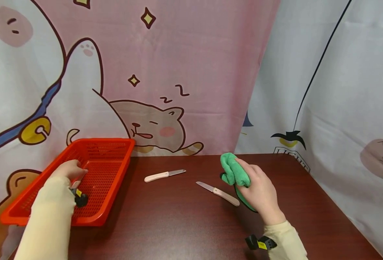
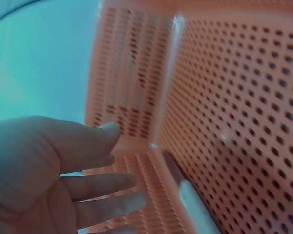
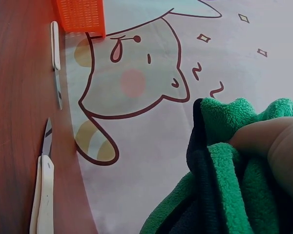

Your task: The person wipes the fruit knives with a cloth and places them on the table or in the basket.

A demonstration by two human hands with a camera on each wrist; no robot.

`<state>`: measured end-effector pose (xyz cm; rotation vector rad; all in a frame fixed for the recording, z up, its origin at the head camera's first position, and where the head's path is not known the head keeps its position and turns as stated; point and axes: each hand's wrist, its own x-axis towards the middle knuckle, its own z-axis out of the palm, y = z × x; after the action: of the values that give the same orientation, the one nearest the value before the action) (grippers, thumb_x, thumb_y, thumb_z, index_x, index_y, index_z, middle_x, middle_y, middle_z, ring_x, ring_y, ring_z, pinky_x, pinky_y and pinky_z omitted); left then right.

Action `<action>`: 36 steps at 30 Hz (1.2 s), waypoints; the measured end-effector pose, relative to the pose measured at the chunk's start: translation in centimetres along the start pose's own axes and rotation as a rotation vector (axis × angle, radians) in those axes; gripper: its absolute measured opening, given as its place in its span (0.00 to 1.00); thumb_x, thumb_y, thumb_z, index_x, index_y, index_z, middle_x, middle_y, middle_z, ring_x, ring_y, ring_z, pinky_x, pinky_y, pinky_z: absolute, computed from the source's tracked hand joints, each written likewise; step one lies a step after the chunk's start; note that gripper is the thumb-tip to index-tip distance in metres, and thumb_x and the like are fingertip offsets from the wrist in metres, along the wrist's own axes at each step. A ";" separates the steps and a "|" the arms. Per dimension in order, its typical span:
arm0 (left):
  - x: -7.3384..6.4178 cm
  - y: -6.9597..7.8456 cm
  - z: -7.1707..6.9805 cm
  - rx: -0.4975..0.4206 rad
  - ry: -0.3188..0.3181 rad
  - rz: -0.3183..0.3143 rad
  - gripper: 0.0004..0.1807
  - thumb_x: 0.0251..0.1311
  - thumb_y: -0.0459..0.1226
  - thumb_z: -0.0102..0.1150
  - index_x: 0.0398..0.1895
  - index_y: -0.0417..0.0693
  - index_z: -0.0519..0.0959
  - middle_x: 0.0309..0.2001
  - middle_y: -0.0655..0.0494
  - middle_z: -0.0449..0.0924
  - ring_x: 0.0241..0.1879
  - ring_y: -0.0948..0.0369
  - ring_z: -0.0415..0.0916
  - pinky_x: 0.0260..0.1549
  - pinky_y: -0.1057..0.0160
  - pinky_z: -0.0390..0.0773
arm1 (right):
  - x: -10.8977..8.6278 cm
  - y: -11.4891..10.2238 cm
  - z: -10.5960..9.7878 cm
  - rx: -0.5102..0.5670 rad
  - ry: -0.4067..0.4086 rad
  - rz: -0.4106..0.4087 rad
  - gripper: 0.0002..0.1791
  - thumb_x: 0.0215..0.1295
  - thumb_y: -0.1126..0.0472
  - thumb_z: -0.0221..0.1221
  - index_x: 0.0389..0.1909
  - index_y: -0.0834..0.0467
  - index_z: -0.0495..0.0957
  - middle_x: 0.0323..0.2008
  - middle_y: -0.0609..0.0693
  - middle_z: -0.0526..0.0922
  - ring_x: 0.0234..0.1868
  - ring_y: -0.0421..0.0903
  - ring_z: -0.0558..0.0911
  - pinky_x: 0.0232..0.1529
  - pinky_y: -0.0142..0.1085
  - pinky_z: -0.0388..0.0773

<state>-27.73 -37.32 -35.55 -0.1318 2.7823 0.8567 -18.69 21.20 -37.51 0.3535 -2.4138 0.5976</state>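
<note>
My left hand [image 1: 68, 169] reaches down inside the red plastic basket [image 1: 108, 187]. Its fingers are loosely straight, and nothing is between them in the left wrist view. On the basket floor beside the perforated wall lies a knife with a white handle [image 2: 198, 209], a short way from the fingertips. A bunched green cloth [image 1: 233, 169] with dark edging is gripped by my right hand [image 1: 259, 187], raised over the table's right half. Part of the cloth hangs down below the palm.
Two small knives with pale handles lie with blades showing on the brown table [image 1: 165, 224]. One knife [image 1: 157, 176] is near the middle, the other knife [image 1: 225, 196] just left of my right hand. A cartoon-printed curtain [image 1: 204, 72] hangs along the table's back.
</note>
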 end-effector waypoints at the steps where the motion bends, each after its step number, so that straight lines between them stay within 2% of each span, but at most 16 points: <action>1: -0.1 0.4 -0.1 0.015 0.005 0.017 0.32 0.65 0.41 0.59 0.58 0.19 0.63 0.51 0.22 0.69 0.49 0.32 0.69 0.49 0.38 0.73 | 0.0 0.0 0.0 0.000 0.000 0.001 0.42 0.46 0.72 0.70 0.67 0.50 0.73 0.46 0.58 0.79 0.44 0.56 0.80 0.36 0.53 0.77; 4: -0.3 1.5 -0.2 0.065 0.017 0.074 0.37 0.67 0.43 0.57 0.63 0.18 0.59 0.60 0.18 0.62 0.57 0.28 0.62 0.56 0.32 0.64 | 0.0 0.0 0.0 0.002 -0.001 0.003 0.42 0.46 0.72 0.70 0.67 0.50 0.73 0.47 0.58 0.79 0.44 0.56 0.80 0.36 0.53 0.77; 5: -0.3 1.8 -0.2 0.088 0.022 0.099 0.37 0.68 0.44 0.56 0.63 0.18 0.59 0.61 0.18 0.61 0.58 0.28 0.62 0.56 0.32 0.63 | 0.0 0.0 0.0 0.002 -0.001 0.002 0.42 0.46 0.72 0.70 0.67 0.49 0.72 0.47 0.58 0.80 0.44 0.56 0.80 0.36 0.53 0.77; 9: -0.5 3.3 -0.2 0.141 0.050 0.178 0.39 0.69 0.45 0.55 0.66 0.17 0.57 0.63 0.18 0.59 0.60 0.27 0.60 0.56 0.31 0.62 | 0.0 0.0 0.0 0.003 -0.001 0.000 0.43 0.46 0.72 0.70 0.67 0.49 0.72 0.47 0.58 0.80 0.44 0.56 0.80 0.35 0.52 0.76; 13: -0.8 5.0 -0.1 0.160 0.087 0.243 0.40 0.69 0.46 0.55 0.68 0.19 0.56 0.63 0.19 0.61 0.60 0.28 0.62 0.56 0.31 0.63 | 0.0 0.0 0.0 0.005 -0.005 0.000 0.43 0.46 0.72 0.70 0.67 0.49 0.72 0.47 0.58 0.80 0.44 0.56 0.80 0.36 0.52 0.76; 20: -1.9 9.0 0.6 0.188 0.163 0.341 0.38 0.69 0.45 0.55 0.69 0.24 0.58 0.62 0.23 0.66 0.59 0.32 0.67 0.55 0.34 0.67 | 0.0 0.0 0.0 0.003 -0.005 0.000 0.43 0.45 0.72 0.70 0.66 0.50 0.73 0.47 0.58 0.79 0.44 0.56 0.80 0.36 0.53 0.77; 29: -3.6 13.8 2.6 0.189 0.318 0.422 0.28 0.68 0.40 0.57 0.65 0.31 0.67 0.55 0.29 0.75 0.52 0.37 0.75 0.50 0.37 0.73 | 0.0 0.0 0.0 0.010 -0.006 0.001 0.43 0.45 0.72 0.71 0.67 0.50 0.73 0.47 0.59 0.79 0.44 0.57 0.80 0.36 0.53 0.77; 32: -3.8 14.9 3.6 0.179 0.369 0.450 0.26 0.66 0.39 0.59 0.61 0.31 0.70 0.51 0.31 0.77 0.49 0.38 0.76 0.48 0.38 0.74 | 0.0 -0.1 0.0 0.011 -0.005 0.001 0.43 0.45 0.72 0.71 0.67 0.50 0.73 0.47 0.58 0.79 0.44 0.57 0.80 0.36 0.53 0.77; 36: -3.7 16.2 5.5 0.181 0.420 0.490 0.26 0.65 0.39 0.61 0.60 0.30 0.71 0.51 0.32 0.77 0.49 0.39 0.76 0.49 0.39 0.74 | 0.0 0.0 0.0 0.016 -0.005 -0.003 0.43 0.45 0.72 0.71 0.67 0.50 0.73 0.47 0.58 0.79 0.44 0.57 0.80 0.36 0.53 0.77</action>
<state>-25.54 -20.76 -30.19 0.4730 3.3403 0.7322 -18.71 21.18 -37.46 0.3652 -2.4144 0.6153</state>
